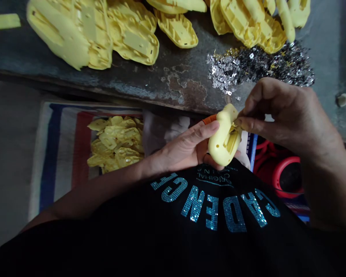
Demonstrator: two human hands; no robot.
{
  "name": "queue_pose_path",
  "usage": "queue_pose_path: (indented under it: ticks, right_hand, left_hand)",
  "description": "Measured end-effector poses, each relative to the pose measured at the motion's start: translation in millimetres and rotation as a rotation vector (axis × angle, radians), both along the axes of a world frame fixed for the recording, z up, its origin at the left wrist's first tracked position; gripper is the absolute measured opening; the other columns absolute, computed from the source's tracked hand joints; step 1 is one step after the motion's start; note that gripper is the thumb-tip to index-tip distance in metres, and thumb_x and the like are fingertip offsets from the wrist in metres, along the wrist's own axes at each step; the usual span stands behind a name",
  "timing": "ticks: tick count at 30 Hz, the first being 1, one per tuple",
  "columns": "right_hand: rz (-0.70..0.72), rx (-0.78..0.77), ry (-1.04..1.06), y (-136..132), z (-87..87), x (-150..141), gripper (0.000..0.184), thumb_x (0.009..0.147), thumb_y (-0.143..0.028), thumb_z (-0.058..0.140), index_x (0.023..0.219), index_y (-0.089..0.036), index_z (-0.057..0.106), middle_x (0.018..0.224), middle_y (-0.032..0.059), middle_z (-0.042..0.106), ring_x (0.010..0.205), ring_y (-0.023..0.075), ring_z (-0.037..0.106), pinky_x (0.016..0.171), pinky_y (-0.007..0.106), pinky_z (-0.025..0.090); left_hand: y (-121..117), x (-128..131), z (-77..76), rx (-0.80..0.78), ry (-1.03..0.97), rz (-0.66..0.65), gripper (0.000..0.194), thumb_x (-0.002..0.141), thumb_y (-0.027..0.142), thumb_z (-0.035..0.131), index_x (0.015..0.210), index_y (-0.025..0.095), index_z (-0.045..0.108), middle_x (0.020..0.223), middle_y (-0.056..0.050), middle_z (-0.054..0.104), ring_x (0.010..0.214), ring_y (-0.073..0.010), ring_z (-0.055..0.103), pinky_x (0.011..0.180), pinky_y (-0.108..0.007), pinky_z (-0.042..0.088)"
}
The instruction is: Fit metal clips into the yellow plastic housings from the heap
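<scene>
My left hand [187, 148] grips a small yellow plastic shell [222, 140] just above my lap, fingers wrapped round its lower side. My right hand [288, 115] is closed in a pinch at the shell's open upper edge, thumb and forefinger pressed together on something too small to make out. Directly beyond the hands, a heap of small shiny metal pieces [259, 65] lies on the worn dark table [173, 80].
Several yellow plastic shells [92, 34] are piled along the table's far side, more yellow shells [256, 19] at the right. Below the table edge a striped woven sack [60, 154] holds a heap of yellow parts [117, 144]. A red round container [286, 179] sits at my right.
</scene>
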State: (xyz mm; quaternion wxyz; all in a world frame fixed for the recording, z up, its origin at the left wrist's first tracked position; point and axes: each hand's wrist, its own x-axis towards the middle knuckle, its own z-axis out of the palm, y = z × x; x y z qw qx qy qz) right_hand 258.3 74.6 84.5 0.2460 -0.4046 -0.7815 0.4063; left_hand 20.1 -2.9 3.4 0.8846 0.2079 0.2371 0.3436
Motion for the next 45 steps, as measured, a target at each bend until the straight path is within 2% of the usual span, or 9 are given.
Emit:
queue_pose_path:
  ticks: [8, 11, 13, 16, 20, 26, 33, 38, 45]
  right_hand:
    - [-0.155, 0.080, 0.130, -24.8, -16.4, 5.2, 0.024, 0.098, -0.029, 0.095, 0.094, -0.027, 0.071, 0.090, -0.0025, 0.079, 0.074, 0.0166, 0.074, 0.065, 0.033, 0.057]
    - [-0.143, 0.308, 0.046, -36.8, -21.3, 6.8, 0.012, 0.106, -0.019, 0.084, 0.106, -0.030, 0.079, 0.103, -0.0002, 0.087, 0.089, 0.0208, 0.082, 0.078, 0.040, 0.062]
    - [-0.095, 0.500, -0.056, -43.3, -23.4, 6.2, 0.017, 0.111, -0.016, 0.077, 0.113, -0.032, 0.083, 0.111, 0.0022, 0.089, 0.096, 0.0238, 0.083, 0.084, 0.044, 0.062]
    - [-0.074, 0.600, -0.166, -48.7, -26.1, 4.4, 0.018, 0.112, -0.019, 0.077, 0.118, -0.034, 0.085, 0.115, 0.0046, 0.089, 0.097, 0.0272, 0.083, 0.088, 0.047, 0.060]
    - [-0.109, 0.473, -0.108, -46.4, -27.7, 2.0, 0.003, 0.109, -0.029, 0.084, 0.108, -0.032, 0.084, 0.101, 0.0039, 0.086, 0.089, 0.0271, 0.077, 0.083, 0.045, 0.060]
    - [-0.127, 0.221, -0.004, -39.0, -29.9, -3.5, 0.027, 0.104, -0.047, 0.089, 0.088, -0.030, 0.077, 0.086, 0.0013, 0.080, 0.080, 0.0234, 0.072, 0.080, 0.042, 0.059]
    - [-0.105, -0.207, 0.185, -28.1, -26.1, -3.1, 0.038, 0.090, -0.053, 0.101, 0.081, -0.026, 0.076, 0.078, -0.0018, 0.075, 0.067, 0.0153, 0.064, 0.059, 0.030, 0.052]
    - [0.013, -0.234, 0.095, -13.4, -14.8, 1.9, 0.028, 0.090, -0.044, 0.099, 0.082, -0.026, 0.078, 0.074, -0.0032, 0.074, 0.064, 0.0145, 0.063, 0.058, 0.030, 0.051]
    - [0.098, -0.100, -0.021, 0.1, -13.0, 2.9, 0.027, 0.095, -0.046, 0.095, 0.087, -0.025, 0.082, 0.072, -0.0050, 0.077, 0.061, 0.0117, 0.061, 0.056, 0.028, 0.043]
  left_hand:
    - [1.7, -2.7, -6.1, -0.016, -0.058, -0.039, 0.072, 0.104, 0.070, 0.084, 0.160, 0.027, 0.070, 0.148, -0.016, 0.084, 0.122, -0.0401, 0.088, 0.069, -0.032, 0.069]
    - [3.3, -2.9, -6.6, -0.028, -0.086, -0.053, 0.078, 0.102, 0.073, 0.084, 0.161, 0.025, 0.069, 0.146, -0.018, 0.085, 0.119, -0.0382, 0.089, 0.067, -0.030, 0.070]
    - [3.6, -2.4, -6.2, -0.025, -0.103, -0.055, 0.082, 0.100, 0.075, 0.085, 0.164, 0.026, 0.068, 0.146, -0.018, 0.085, 0.121, -0.0382, 0.089, 0.064, -0.028, 0.069]
    - [2.2, -1.7, -5.6, -0.009, -0.104, -0.055, 0.084, 0.100, 0.073, 0.085, 0.166, 0.026, 0.066, 0.146, -0.018, 0.085, 0.125, -0.0399, 0.088, 0.064, -0.029, 0.069]
    - [-2.1, -1.5, -5.6, 0.006, -0.061, -0.021, 0.081, 0.103, 0.074, 0.083, 0.164, 0.025, 0.066, 0.148, -0.019, 0.084, 0.124, -0.0407, 0.088, 0.068, -0.032, 0.071]
    - [-6.2, -1.5, -1.7, 0.075, -0.041, -0.003, 0.087, 0.101, 0.072, 0.089, 0.173, 0.034, 0.060, 0.156, -0.015, 0.081, 0.124, -0.0396, 0.088, 0.067, -0.031, 0.070]
    - [-7.4, -4.3, -1.9, 0.030, -0.003, -0.028, 0.084, 0.101, 0.074, 0.086, 0.170, 0.030, 0.066, 0.148, -0.016, 0.084, 0.115, -0.0371, 0.088, 0.063, -0.031, 0.069]
    - [-8.1, -3.4, -4.1, 0.019, -0.014, -0.024, 0.077, 0.103, 0.071, 0.085, 0.165, 0.029, 0.068, 0.147, -0.017, 0.084, 0.112, -0.0360, 0.088, 0.066, -0.033, 0.070]
    - [-7.3, -1.8, -5.1, 0.001, -0.009, -0.005, 0.077, 0.098, 0.073, 0.091, 0.157, 0.029, 0.072, 0.139, -0.014, 0.085, 0.110, -0.0334, 0.089, 0.068, -0.031, 0.071]
